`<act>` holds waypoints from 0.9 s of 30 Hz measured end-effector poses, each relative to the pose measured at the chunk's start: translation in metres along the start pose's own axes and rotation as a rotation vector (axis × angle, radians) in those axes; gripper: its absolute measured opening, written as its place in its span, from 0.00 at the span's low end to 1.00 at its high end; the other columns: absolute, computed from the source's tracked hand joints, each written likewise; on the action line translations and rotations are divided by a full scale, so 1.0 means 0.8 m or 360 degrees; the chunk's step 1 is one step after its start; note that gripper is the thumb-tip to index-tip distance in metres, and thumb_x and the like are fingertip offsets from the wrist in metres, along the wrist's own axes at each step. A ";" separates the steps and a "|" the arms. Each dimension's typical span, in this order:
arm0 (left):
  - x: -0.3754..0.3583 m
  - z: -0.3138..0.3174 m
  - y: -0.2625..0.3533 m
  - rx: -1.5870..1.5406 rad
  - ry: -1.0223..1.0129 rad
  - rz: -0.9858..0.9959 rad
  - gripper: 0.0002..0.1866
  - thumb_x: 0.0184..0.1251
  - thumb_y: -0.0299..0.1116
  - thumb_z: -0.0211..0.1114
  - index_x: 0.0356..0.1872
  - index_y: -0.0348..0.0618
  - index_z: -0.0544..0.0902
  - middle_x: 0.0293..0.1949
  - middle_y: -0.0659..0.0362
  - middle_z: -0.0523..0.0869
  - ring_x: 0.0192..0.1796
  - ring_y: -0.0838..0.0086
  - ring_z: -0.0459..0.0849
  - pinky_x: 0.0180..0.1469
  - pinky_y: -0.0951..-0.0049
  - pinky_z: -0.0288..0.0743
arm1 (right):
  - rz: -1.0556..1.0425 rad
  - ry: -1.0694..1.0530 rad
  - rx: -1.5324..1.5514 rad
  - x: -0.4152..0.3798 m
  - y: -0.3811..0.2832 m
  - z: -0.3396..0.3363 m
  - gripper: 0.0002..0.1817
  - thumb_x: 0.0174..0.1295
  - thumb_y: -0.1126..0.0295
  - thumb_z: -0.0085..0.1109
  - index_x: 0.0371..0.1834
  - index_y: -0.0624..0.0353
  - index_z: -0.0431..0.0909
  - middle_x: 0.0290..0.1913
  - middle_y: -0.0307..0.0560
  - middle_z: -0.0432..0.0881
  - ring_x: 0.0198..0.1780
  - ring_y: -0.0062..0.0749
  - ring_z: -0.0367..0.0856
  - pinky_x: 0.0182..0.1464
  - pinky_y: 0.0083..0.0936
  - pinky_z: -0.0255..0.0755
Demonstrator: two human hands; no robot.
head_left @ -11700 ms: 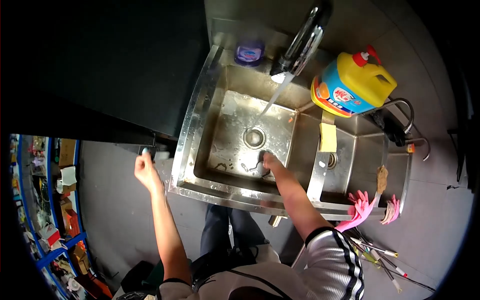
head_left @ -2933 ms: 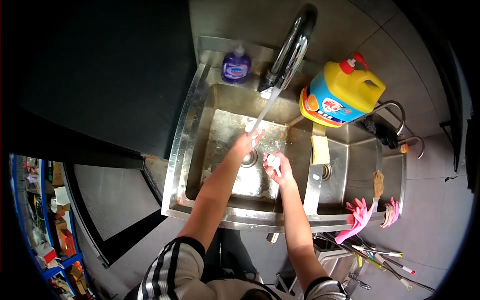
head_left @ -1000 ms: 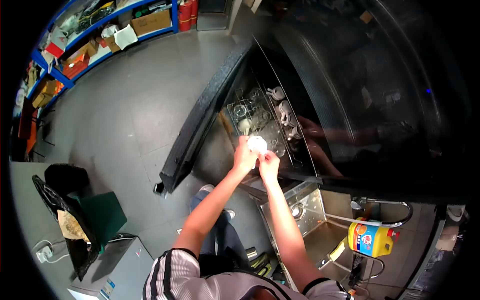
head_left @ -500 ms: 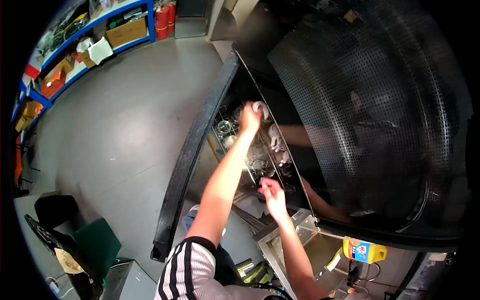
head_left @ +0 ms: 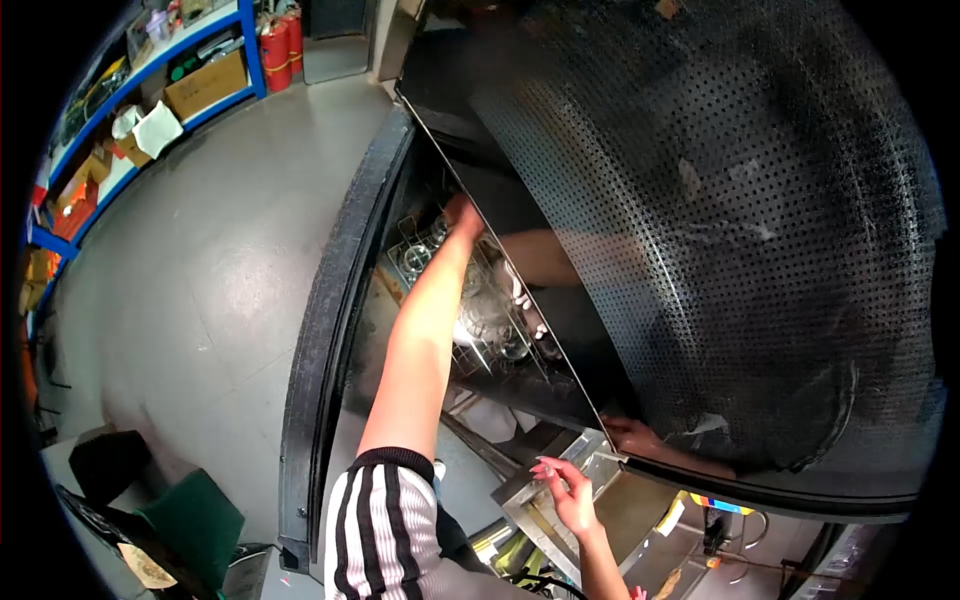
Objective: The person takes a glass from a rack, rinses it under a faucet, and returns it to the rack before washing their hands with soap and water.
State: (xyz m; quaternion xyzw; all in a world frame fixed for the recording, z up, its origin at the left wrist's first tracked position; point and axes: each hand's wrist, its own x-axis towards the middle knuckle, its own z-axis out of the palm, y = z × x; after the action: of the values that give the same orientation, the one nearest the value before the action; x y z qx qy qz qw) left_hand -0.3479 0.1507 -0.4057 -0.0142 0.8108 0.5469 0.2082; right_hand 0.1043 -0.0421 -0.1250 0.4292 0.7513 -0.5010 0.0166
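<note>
My left arm in a striped sleeve reaches into a dark chamber with a glass-like, shiny black edge. My left hand (head_left: 462,216) is at the far end of a wire rack (head_left: 480,362), beside the slanting panel edge. Its fingers are hidden, so its grip does not show. Round clear glass pieces (head_left: 415,258) sit in the rack near my wrist. Pale finger-like shapes (head_left: 518,290) show beside the panel edge. My right hand (head_left: 572,500) hangs above a metal frame (head_left: 540,535), with its fingers loosely bent and apart; I see nothing held in it.
A large perforated black panel (head_left: 700,230) fills the right side, and a thick black edge (head_left: 335,290) borders the chamber on the left. Blue shelving (head_left: 150,150), red fire extinguishers (head_left: 275,55) and a green-seated chair (head_left: 195,525) stand farther off. A yellow container (head_left: 715,503) is partly covered.
My left hand has gone deeper beside the panel; the pale curved thing in its fingers is now out of sight. My right hand has drawn back from the rack toward the metal frame. The view has shifted.
</note>
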 end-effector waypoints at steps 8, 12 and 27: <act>-0.065 -0.041 0.041 -0.0667 0.0289 0.0085 0.28 0.50 0.51 0.60 0.49 0.42 0.74 0.48 0.50 0.77 0.51 0.58 0.74 0.51 0.65 0.69 | 0.0006 0.0019 -0.0031 -0.009 0.011 0.004 0.12 0.62 0.70 0.48 0.46 0.63 0.73 0.37 0.46 0.81 0.40 0.25 0.78 0.45 0.22 0.70; -0.106 -0.072 0.044 -0.0207 0.0297 0.0868 0.25 0.52 0.45 0.58 0.50 0.42 0.72 0.47 0.49 0.77 0.52 0.56 0.72 0.53 0.62 0.66 | 0.0047 0.0017 0.0042 -0.023 0.012 0.005 0.12 0.62 0.70 0.48 0.46 0.63 0.73 0.37 0.46 0.81 0.41 0.26 0.77 0.45 0.22 0.70; -0.449 -0.311 0.072 0.0404 0.0013 0.1017 0.15 0.52 0.27 0.57 0.42 0.34 0.73 0.45 0.46 0.76 0.48 0.55 0.76 0.49 0.63 0.71 | -0.0207 0.0206 0.0323 -0.075 0.033 -0.029 0.12 0.62 0.73 0.46 0.45 0.66 0.73 0.35 0.45 0.79 0.38 0.24 0.76 0.45 0.20 0.68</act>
State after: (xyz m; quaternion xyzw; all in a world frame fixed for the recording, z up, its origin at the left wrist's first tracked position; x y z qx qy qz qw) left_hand -0.1146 -0.1220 -0.1496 0.2641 0.8367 0.4793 0.0232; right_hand 0.1689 -0.0583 -0.1058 0.4105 0.7225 -0.5457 -0.1080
